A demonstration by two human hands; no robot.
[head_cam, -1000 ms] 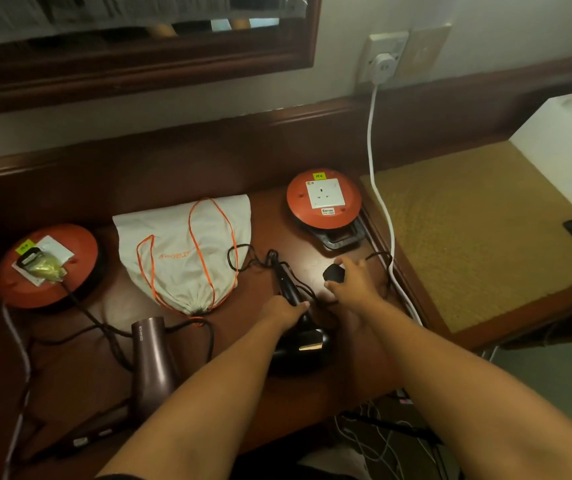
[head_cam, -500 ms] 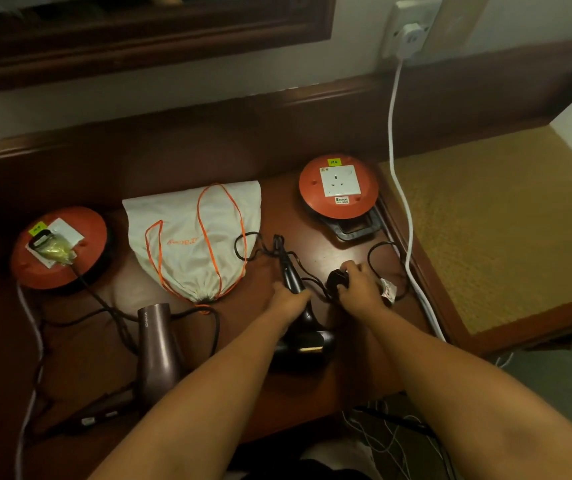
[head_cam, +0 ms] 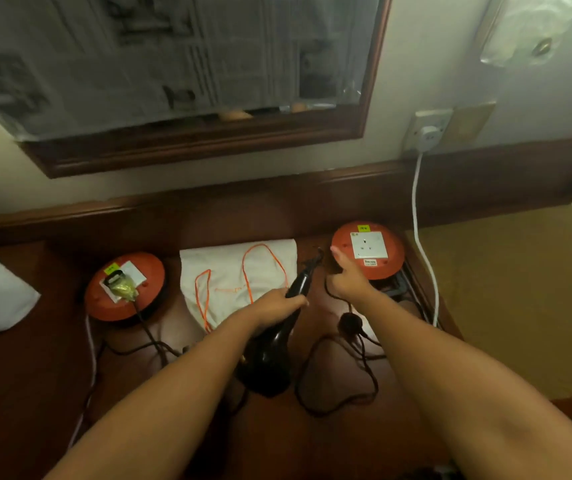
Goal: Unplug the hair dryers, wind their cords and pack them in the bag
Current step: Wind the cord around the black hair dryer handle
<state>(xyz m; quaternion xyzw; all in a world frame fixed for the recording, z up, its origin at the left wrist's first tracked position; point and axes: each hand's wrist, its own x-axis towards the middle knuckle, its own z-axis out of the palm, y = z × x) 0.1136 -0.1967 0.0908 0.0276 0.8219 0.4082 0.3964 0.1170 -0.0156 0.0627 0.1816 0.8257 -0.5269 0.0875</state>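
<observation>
Gripping black hair dryer [head_cam: 279, 336], left hand [head_cam: 279, 304], bag [head_cam: 239, 278] just beside

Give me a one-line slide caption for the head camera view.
Left hand grips the black hair dryer; its plug lies unplugged beside the white drawstring bag.

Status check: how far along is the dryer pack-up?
Done: the black hair dryer's plug lies loose on the desk and the right reel's socket is empty.
In hand: the left hand grips the black hair dryer; the right hand pulls up its cord, not yet wound.
Left: a plug still sits in the left reel; the drawstring bag lies flat.
</observation>
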